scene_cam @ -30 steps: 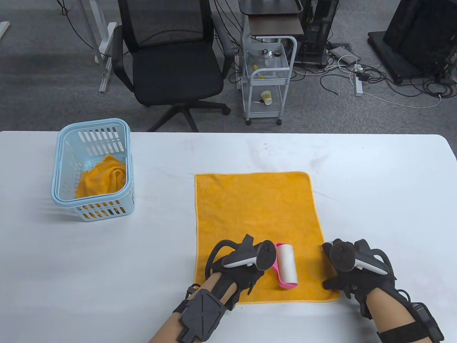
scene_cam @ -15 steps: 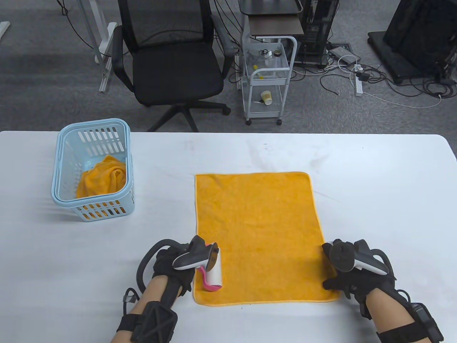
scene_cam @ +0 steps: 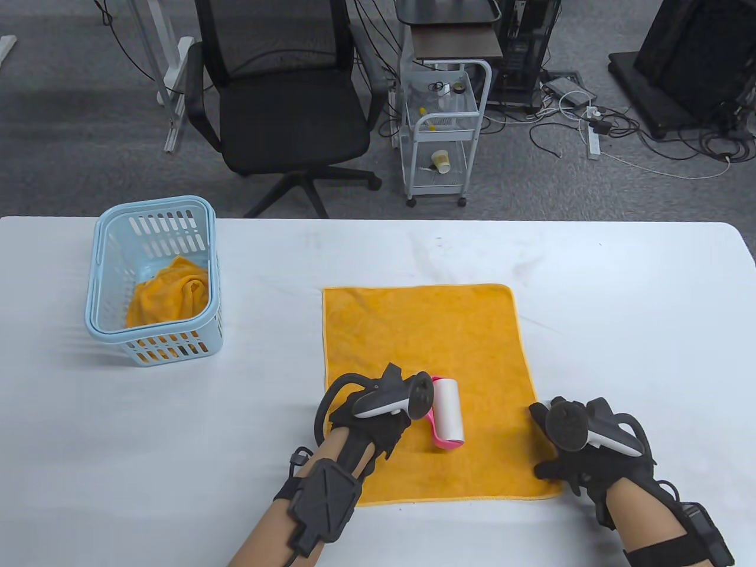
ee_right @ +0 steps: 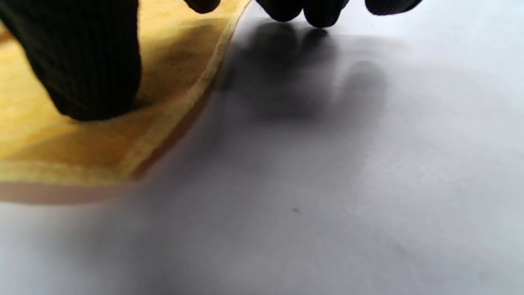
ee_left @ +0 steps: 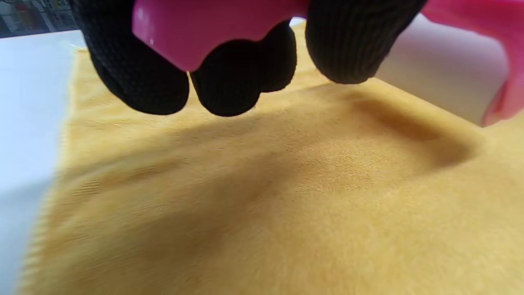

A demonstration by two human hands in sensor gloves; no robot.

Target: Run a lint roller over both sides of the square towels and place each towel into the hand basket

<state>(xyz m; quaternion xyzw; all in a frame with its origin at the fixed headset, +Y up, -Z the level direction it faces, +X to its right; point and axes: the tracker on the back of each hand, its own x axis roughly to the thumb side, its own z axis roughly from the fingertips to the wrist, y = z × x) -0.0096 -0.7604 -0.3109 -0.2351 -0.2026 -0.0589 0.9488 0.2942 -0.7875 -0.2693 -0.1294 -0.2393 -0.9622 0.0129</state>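
Observation:
An orange towel (scene_cam: 425, 354) lies flat in the middle of the white table (scene_cam: 620, 307). My left hand (scene_cam: 378, 422) grips the pink handle of a lint roller (scene_cam: 447, 411), whose white roll rests on the towel's near half. In the left wrist view my curled fingers (ee_left: 229, 69) wrap the pink handle, with the roller (ee_left: 442, 78) on the towel (ee_left: 262, 196). My right hand (scene_cam: 567, 455) presses the towel's near right corner; its thumb sits on the towel (ee_right: 61, 135), the other fingertips (ee_right: 303, 10) on the table. A light blue basket (scene_cam: 155, 277) at the left holds a crumpled orange towel (scene_cam: 171, 292).
Beyond the table's far edge stand a black office chair (scene_cam: 283, 112) and a white wire cart (scene_cam: 443, 130). Cables lie on the grey carpet at the back right.
My left hand swept the roller left to the towel's near left edge, then back right and slightly forward onto the near middle. The right hand stayed on the corner.

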